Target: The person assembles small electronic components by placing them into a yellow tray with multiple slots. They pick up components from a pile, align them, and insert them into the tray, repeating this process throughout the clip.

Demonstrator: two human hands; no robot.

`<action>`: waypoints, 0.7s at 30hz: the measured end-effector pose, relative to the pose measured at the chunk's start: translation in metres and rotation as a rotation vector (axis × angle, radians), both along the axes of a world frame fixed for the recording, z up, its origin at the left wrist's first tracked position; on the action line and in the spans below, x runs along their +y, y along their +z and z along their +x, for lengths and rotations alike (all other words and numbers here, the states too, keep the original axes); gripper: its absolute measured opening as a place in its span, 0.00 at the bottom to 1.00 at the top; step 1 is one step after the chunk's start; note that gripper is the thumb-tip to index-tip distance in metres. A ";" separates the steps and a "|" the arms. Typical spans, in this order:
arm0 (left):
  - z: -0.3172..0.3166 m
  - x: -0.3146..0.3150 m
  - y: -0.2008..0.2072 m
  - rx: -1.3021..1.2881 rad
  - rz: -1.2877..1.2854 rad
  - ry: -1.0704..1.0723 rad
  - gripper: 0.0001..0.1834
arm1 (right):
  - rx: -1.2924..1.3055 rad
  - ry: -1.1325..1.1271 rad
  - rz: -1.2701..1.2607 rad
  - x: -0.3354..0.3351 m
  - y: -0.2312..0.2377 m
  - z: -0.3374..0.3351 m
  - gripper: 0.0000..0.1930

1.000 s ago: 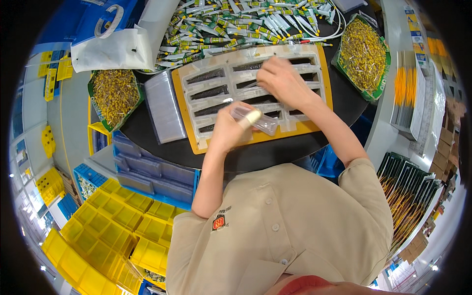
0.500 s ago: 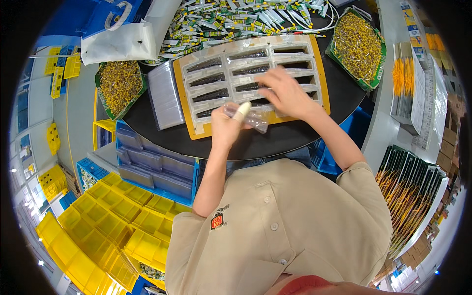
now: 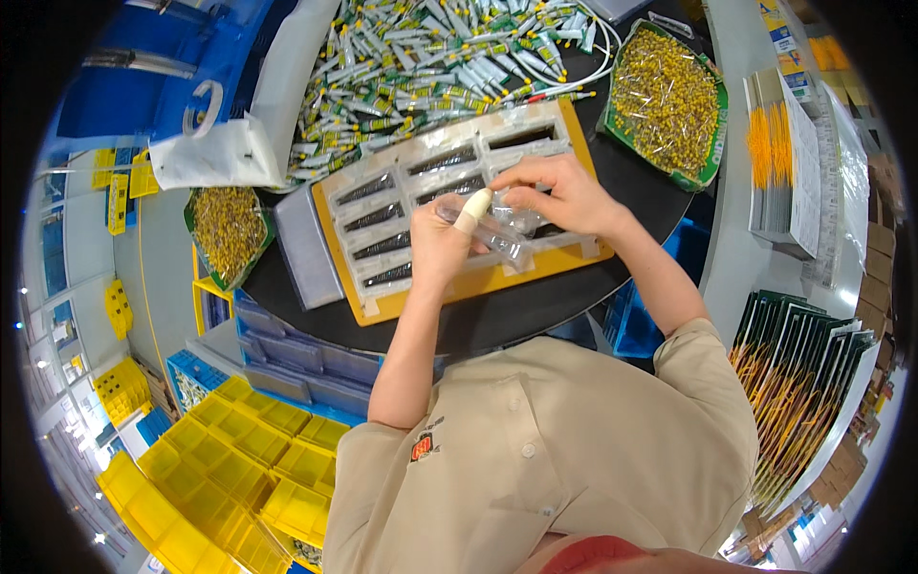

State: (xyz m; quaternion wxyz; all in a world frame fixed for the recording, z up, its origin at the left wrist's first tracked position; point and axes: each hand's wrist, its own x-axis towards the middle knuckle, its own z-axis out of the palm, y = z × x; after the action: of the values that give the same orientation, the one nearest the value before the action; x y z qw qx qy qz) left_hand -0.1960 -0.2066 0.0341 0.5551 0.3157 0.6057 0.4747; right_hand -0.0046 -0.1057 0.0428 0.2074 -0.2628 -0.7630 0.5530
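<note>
My left hand (image 3: pixel 440 244) is closed around clear plastic shells (image 3: pixel 507 247), thin and moulded. A pale cover (image 3: pixel 473 210) wraps one of its digits. With bent fingers, my right hand (image 3: pixel 564 199) pinches at clear plastic right beside the left fingertips; whether this is a separate piece I cannot tell. Both hands are over a yellow-edged board (image 3: pixel 346 277) with rows of long slots framed in whitish plastic. Clear shells seem to lie in several slots at the left, over a dark bottom. My hands hide some slots at the lower right.
Behind the board lies a heap of small tubes (image 3: pixel 382 81) with yellow caps. Green-edged boxes of small yellow-headed parts stand at right (image 3: pixel 666 110) and left (image 3: pixel 228 234). A stack of clear sheets (image 3: pixel 308 251) touches the board's left. Yellow bins (image 3: pixel 225 440) stand lower left.
My right hand has come from over the board's right-hand slots to the clear plastic at my left hand. The whole view has shifted, so the board and heap appear lower.
</note>
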 end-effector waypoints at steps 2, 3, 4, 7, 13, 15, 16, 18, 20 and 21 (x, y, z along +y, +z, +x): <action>0.006 0.022 -0.001 0.015 -0.041 0.047 0.15 | -0.041 0.058 0.170 0.026 -0.004 0.007 0.10; 0.010 0.028 -0.001 -0.004 0.022 0.061 0.14 | -0.081 0.044 0.253 0.039 -0.007 0.006 0.09; 0.014 0.031 -0.002 -0.018 -0.030 0.007 0.13 | -0.051 0.032 0.374 0.048 -0.011 0.005 0.08; 0.027 0.027 -0.004 -0.055 -0.122 -0.251 0.13 | -0.315 -0.115 0.857 0.071 -0.015 0.003 0.06; 0.029 0.029 -0.012 0.018 -0.038 0.035 0.17 | -0.203 0.217 0.252 0.048 -0.012 0.022 0.12; 0.033 0.025 -0.009 -0.070 -0.112 -0.025 0.16 | -0.225 0.249 0.174 0.042 -0.012 0.025 0.10; 0.038 0.018 -0.006 -0.086 -0.166 -0.123 0.15 | -0.218 0.128 0.426 0.041 -0.013 0.024 0.09; 0.047 0.006 -0.001 -0.094 -0.213 -0.296 0.14 | -0.336 -0.112 0.867 0.037 -0.013 0.025 0.09; 0.048 0.003 0.000 -0.064 -0.147 -0.164 0.14 | -0.231 -0.149 0.772 0.031 -0.012 0.028 0.11; 0.048 0.001 0.000 -0.030 -0.154 -0.106 0.14 | -0.135 -0.129 0.679 0.026 -0.011 0.030 0.13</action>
State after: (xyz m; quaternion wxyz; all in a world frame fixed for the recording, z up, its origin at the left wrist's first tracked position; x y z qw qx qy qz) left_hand -0.1479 -0.2054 0.0341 0.6109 0.2966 0.6146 0.4013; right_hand 0.0250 -0.0795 0.0321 0.2664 -0.2624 -0.8973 0.2347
